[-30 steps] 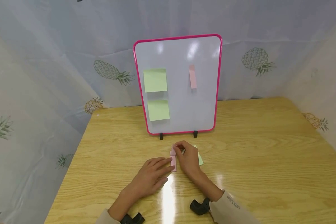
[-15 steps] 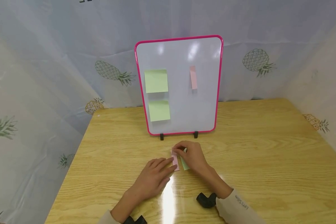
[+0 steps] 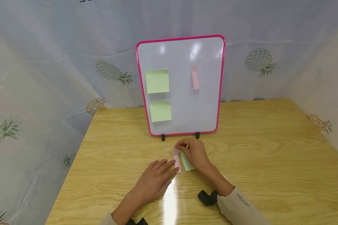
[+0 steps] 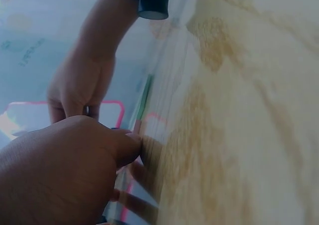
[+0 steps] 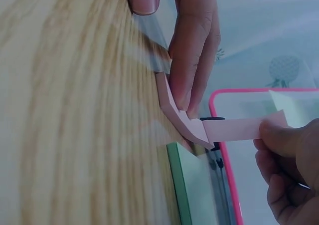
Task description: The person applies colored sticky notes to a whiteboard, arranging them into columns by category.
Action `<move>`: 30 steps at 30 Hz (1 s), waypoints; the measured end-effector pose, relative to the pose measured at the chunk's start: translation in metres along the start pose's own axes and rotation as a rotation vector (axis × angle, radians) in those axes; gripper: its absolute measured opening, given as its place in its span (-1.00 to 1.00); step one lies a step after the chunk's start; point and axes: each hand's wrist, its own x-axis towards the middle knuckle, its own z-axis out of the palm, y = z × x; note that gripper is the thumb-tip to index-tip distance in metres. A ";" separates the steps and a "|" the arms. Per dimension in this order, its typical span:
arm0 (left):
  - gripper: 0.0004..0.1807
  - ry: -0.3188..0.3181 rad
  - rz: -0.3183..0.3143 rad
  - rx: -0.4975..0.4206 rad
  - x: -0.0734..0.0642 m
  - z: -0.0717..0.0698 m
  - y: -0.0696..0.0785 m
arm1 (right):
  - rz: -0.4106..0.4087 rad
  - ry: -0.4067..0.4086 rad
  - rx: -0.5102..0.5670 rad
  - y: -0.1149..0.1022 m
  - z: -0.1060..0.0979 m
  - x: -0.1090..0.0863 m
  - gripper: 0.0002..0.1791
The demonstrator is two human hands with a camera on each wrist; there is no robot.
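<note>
Several straight fingers of my left hand [image 3: 152,182] press on a narrow pink sticky note pad [image 5: 185,126] on the table; its ends curve up in the right wrist view. Between thumb and forefinger, my right hand [image 3: 195,153] pinches the free end of the top pink sticky note [image 5: 232,130]. That note is lifted off most of the pad, and its other end still meets the pad's far end. Just right of the pink pad lies a green sticky note pad [image 3: 187,162], partly hidden by my right hand. The left wrist view shows little of the pads.
Beyond the hands a whiteboard [image 3: 183,106] with a pink frame stands upright on black feet. An upper green note [image 3: 157,81] and a lower green note [image 3: 161,111] stick to its left half, a pink strip [image 3: 195,78] to its right. Pineapple-patterned curtains [image 3: 59,78] surround the wooden table [image 3: 256,150].
My right hand and forearm have shifted slightly right while pinching the pink sticky note. The left part of the green pad now shows. My left hand has hardly moved on the pink pad.
</note>
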 end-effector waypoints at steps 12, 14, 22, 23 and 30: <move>-0.58 0.021 0.012 -0.019 0.000 0.000 -0.001 | -0.036 0.062 -0.001 -0.003 -0.006 0.006 -0.94; -0.58 0.026 0.011 -0.027 0.000 -0.001 -0.001 | -0.045 0.080 0.006 -0.003 -0.006 0.007 -0.93; -0.56 0.005 0.009 -0.022 -0.002 -0.001 -0.001 | -0.055 0.183 0.038 -0.006 -0.020 0.012 -0.93; -0.55 0.005 0.011 -0.018 -0.002 -0.002 -0.001 | -0.056 0.190 0.042 -0.006 -0.023 0.013 -0.92; -0.54 0.020 0.015 -0.011 -0.001 -0.002 -0.002 | -0.070 0.196 0.047 -0.008 -0.043 0.014 -0.87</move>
